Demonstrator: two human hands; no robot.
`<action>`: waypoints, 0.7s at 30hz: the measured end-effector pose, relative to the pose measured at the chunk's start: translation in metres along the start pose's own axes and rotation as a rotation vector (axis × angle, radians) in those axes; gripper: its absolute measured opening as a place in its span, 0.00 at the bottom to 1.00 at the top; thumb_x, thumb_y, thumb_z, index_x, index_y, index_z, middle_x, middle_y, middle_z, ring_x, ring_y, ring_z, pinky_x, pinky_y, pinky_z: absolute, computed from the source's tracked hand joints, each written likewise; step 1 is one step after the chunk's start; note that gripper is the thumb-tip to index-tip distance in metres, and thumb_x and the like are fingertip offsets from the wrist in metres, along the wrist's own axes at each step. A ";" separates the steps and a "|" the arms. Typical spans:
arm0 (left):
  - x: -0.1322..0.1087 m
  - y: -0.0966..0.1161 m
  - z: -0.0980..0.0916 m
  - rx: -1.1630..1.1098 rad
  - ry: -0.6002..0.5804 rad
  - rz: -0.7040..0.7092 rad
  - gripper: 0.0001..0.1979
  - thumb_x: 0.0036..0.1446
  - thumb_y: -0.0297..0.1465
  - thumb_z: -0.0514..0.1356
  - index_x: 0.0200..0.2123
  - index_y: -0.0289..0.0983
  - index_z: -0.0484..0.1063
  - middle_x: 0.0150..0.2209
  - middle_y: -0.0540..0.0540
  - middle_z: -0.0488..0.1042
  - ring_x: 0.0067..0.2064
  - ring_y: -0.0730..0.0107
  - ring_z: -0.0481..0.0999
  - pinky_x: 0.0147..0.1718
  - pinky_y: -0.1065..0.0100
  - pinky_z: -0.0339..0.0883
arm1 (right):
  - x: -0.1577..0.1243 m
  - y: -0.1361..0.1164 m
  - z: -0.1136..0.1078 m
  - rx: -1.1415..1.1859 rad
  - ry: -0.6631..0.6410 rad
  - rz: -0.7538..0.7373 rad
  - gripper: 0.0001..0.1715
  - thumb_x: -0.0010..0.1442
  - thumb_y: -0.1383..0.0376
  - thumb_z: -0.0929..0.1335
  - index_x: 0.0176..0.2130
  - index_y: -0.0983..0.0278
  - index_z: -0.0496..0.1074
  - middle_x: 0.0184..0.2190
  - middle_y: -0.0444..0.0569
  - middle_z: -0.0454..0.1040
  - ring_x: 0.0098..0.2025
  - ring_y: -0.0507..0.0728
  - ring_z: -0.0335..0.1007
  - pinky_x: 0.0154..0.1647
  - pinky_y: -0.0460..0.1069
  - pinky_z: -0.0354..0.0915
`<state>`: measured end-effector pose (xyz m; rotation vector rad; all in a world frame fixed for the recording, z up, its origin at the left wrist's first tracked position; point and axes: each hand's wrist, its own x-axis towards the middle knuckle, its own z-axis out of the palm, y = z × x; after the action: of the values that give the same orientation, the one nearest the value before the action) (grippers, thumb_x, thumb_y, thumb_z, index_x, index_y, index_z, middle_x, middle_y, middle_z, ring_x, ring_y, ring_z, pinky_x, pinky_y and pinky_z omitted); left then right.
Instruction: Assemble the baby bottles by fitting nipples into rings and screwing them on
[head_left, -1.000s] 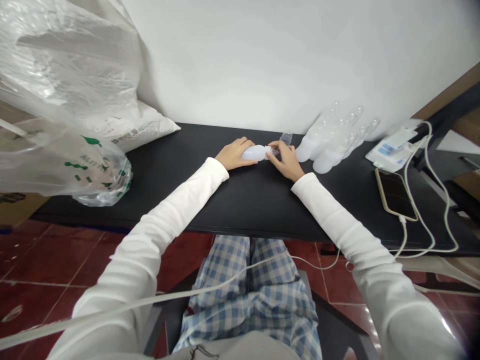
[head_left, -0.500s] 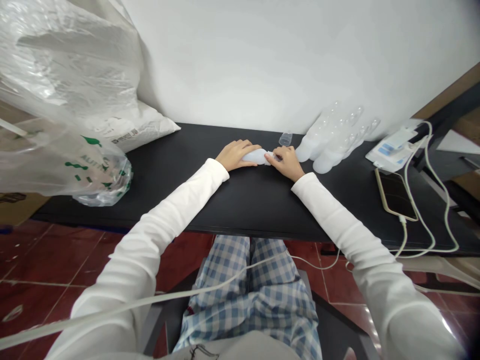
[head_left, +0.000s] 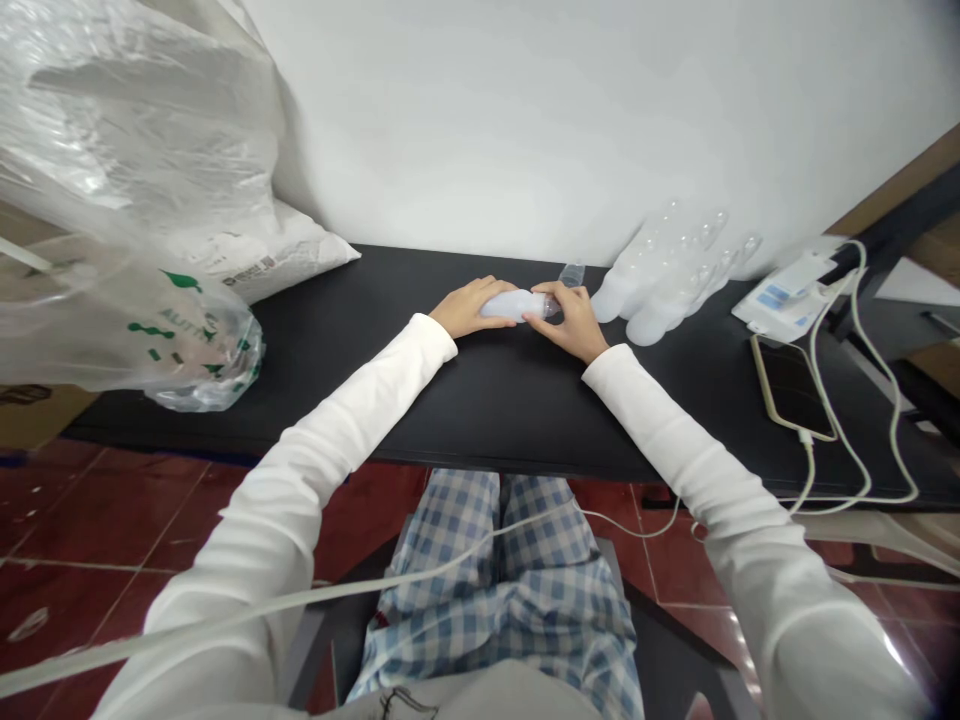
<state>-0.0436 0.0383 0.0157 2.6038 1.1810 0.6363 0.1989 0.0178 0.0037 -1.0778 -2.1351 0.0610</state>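
A small translucent white bottle (head_left: pixel 511 304) lies on its side on the black table (head_left: pixel 510 400), held between both hands. My left hand (head_left: pixel 469 306) wraps round the bottle's body. My right hand (head_left: pixel 571 318) pinches the bottle's neck end, where a small clear piece shows between the fingertips. A clear cap (head_left: pixel 571 272) stands on the table just behind my right hand.
A row of several translucent bottles (head_left: pixel 664 275) lies to the right against the white wall. Further right are a phone (head_left: pixel 791 385), white cables and a white device (head_left: pixel 784 298). Plastic bags (head_left: pixel 142 300) crowd the table's left end.
My right hand's fingers shifted along the bottle's neck end, and the bottle turned slightly between my hands. Both hands stay in the same spot.
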 end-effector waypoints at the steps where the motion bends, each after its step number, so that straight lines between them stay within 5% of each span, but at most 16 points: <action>1: 0.000 0.000 -0.001 -0.012 -0.010 -0.007 0.30 0.61 0.48 0.64 0.62 0.43 0.68 0.55 0.42 0.74 0.58 0.54 0.72 0.57 0.57 0.67 | 0.000 -0.001 -0.001 0.005 -0.006 -0.007 0.29 0.64 0.42 0.67 0.52 0.61 0.71 0.47 0.53 0.79 0.42 0.62 0.74 0.53 0.59 0.60; 15: 0.002 0.003 0.009 0.130 0.068 0.024 0.33 0.62 0.50 0.63 0.64 0.40 0.68 0.55 0.39 0.76 0.53 0.55 0.78 0.53 0.61 0.67 | 0.001 -0.006 -0.001 0.456 0.066 0.232 0.31 0.56 0.37 0.72 0.37 0.61 0.69 0.25 0.42 0.71 0.28 0.51 0.64 0.32 0.49 0.61; 21: 0.003 0.008 0.014 0.225 0.097 0.110 0.30 0.63 0.50 0.61 0.61 0.39 0.71 0.52 0.38 0.77 0.51 0.54 0.78 0.53 0.58 0.67 | 0.004 0.003 0.004 0.358 0.140 0.285 0.35 0.67 0.36 0.59 0.30 0.61 0.69 0.26 0.46 0.72 0.27 0.53 0.64 0.32 0.51 0.63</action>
<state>-0.0298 0.0352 0.0076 2.8715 1.2079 0.6950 0.1967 0.0234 0.0021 -1.1232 -1.7490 0.4699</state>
